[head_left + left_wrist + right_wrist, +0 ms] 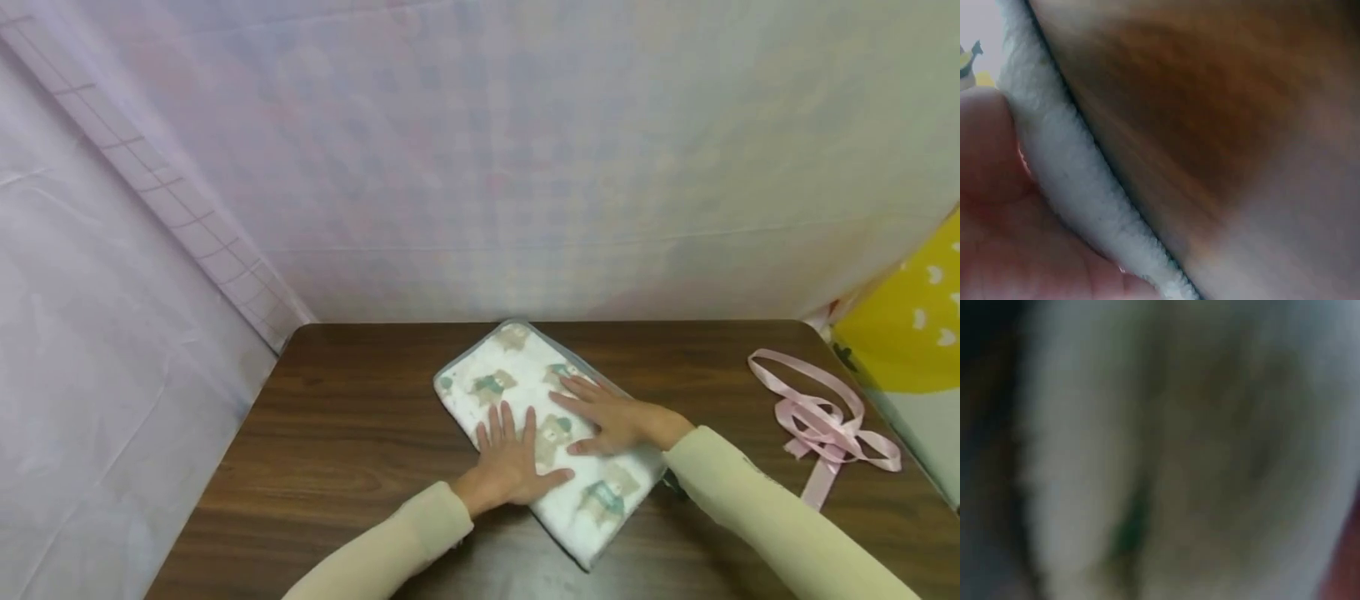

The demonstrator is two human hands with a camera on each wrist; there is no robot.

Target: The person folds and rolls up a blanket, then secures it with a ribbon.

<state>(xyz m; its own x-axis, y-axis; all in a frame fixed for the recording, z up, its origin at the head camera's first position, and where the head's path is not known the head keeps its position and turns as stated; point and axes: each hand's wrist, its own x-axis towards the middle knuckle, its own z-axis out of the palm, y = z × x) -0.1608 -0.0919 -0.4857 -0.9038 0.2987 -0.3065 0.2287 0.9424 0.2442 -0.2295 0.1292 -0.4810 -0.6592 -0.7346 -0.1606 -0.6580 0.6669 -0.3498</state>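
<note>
A folded fleece blanket (525, 383), white with a print of bears in green and with grey edging, lies aslant on the brown wooden table (337, 433). My left hand (510, 462) rests flat on its lower left side, fingers spread and thumb out to the right. On the right side lies my right hand (611, 421), its fingers stretched across the bear print. In the left wrist view, the blanket's thick white edge (1079, 162) curves beside the palm, over the wood. The right wrist view is blurred; the pale blanket (1085, 456) fills most of it.
A loose pink satin ribbon (821, 429) lies in loops at the table's right side. Beyond it hangs a yellow patterned cloth (892, 333). A pale checked curtain (525, 167) stands behind the table, and a white sheet (97, 333) hangs on the left.
</note>
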